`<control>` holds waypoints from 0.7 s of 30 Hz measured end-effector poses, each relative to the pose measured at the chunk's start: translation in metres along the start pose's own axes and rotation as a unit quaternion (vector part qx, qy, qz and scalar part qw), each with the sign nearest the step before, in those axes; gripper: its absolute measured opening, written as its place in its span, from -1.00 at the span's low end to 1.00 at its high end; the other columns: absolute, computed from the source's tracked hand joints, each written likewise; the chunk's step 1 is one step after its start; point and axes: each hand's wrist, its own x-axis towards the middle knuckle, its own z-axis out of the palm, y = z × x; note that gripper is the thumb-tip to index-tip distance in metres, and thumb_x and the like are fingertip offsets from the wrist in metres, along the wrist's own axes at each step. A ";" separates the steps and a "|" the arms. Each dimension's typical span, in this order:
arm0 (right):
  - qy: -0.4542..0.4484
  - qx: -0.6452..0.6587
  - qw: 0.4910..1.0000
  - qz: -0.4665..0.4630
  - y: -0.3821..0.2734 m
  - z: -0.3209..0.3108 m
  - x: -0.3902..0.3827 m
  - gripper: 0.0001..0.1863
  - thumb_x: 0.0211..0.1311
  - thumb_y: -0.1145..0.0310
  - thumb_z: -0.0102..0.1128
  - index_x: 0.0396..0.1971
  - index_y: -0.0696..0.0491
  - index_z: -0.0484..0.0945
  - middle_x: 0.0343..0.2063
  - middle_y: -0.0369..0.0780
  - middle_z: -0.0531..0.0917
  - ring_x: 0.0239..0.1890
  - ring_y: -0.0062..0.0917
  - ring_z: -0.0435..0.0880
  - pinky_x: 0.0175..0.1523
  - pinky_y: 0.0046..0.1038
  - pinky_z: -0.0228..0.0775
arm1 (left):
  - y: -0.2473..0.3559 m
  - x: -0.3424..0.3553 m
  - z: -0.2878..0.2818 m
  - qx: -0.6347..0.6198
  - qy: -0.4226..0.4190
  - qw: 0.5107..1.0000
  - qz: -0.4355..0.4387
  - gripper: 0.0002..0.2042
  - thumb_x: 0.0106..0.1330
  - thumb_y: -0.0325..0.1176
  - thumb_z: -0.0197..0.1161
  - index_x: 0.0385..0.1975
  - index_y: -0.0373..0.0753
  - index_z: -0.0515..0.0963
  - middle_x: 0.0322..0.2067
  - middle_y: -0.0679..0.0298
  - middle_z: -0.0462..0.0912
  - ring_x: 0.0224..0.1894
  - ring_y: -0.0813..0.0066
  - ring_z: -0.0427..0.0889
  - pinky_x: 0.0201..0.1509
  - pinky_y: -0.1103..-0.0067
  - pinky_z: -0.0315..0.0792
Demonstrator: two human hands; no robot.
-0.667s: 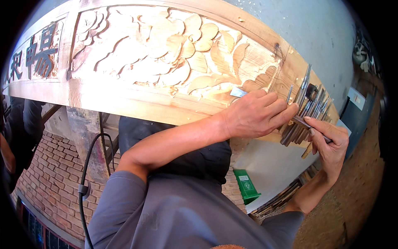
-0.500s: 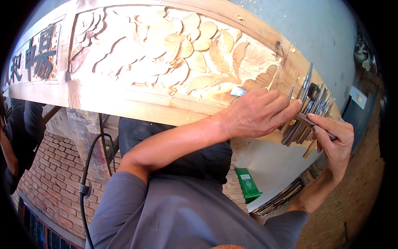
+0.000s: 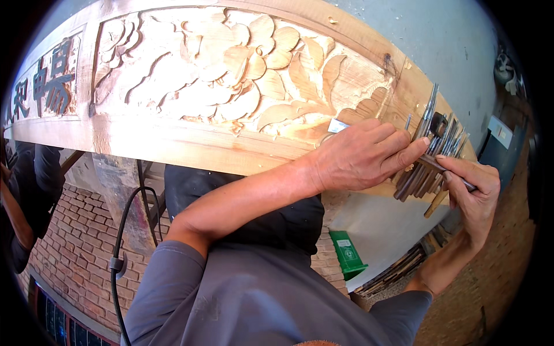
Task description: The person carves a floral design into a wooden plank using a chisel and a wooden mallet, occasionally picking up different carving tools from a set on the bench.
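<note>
My right hand (image 3: 476,187) pinches the dark wooden handle of a carving chisel (image 3: 434,164) between thumb and fingers, its butt end sticking out to the right. The fingers of my left hand (image 3: 363,153) curl closed at the chisel's other end, hiding its blade. Both hands are above the right end of a carved wooden panel (image 3: 254,145). A bundle of carving tools (image 3: 418,180) with metal shafts and wooden handles lies just under and beyond the chisel. A small blue-and-white piece (image 3: 337,126) rests on the panel beside my left hand.
The panel bears flower and leaf relief, with dark carved characters at far left. A wooden post (image 3: 123,199) and black cable (image 3: 117,242) stand below it. A green bin (image 3: 346,254) sits on the floor. Another person's arm (image 3: 17,213) shows at the left edge.
My right hand has shifted slightly right and down, with the chisel in it. My left hand has moved slightly right too, staying closed at the chisel's end.
</note>
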 end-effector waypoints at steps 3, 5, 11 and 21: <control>-0.005 -0.007 1.000 -0.011 0.004 0.001 -0.004 -0.74 0.35 0.66 0.30 -0.01 0.24 0.81 -0.53 -0.25 0.72 -0.68 -0.77 0.48 -0.59 -0.64 0.25 | 0.002 0.000 -0.001 -0.002 -0.007 1.000 -0.001 -0.26 0.26 -0.40 0.36 0.51 -0.26 0.36 -0.11 0.23 0.55 -0.26 0.38 0.57 -0.23 0.44 0.49; 0.000 0.007 1.000 -0.005 0.001 0.001 -0.005 -0.68 0.23 0.73 0.34 -0.03 0.23 0.82 -0.48 -0.23 0.79 -0.65 -0.76 0.54 -0.57 -0.65 0.29 | 0.003 0.000 -0.002 0.001 -0.016 1.000 0.001 -0.26 0.25 -0.40 0.36 0.51 -0.25 0.36 -0.10 0.24 0.54 -0.25 0.38 0.56 -0.21 0.44 0.48; 0.009 0.017 1.000 0.002 0.018 0.005 -0.014 -0.68 0.27 0.74 0.33 -0.01 0.22 0.82 -0.48 -0.25 0.75 -0.61 -0.76 0.54 -0.53 -0.65 0.28 | 0.002 0.001 0.003 0.018 -0.048 0.999 0.007 -0.29 0.27 -0.37 0.35 0.49 -0.26 0.38 -0.15 0.28 0.50 -0.23 0.39 0.54 -0.19 0.45 0.45; 0.035 0.056 0.998 0.022 0.047 0.020 -0.025 -0.68 0.28 0.74 0.34 -0.01 0.20 0.82 -0.50 -0.29 0.70 -0.62 -0.75 0.51 -0.54 -0.65 0.25 | -0.001 0.000 0.009 -0.011 -0.043 0.999 0.005 -0.38 0.30 -0.38 0.32 0.41 -0.25 0.44 -0.23 0.29 0.46 -0.23 0.37 0.55 -0.21 0.41 0.49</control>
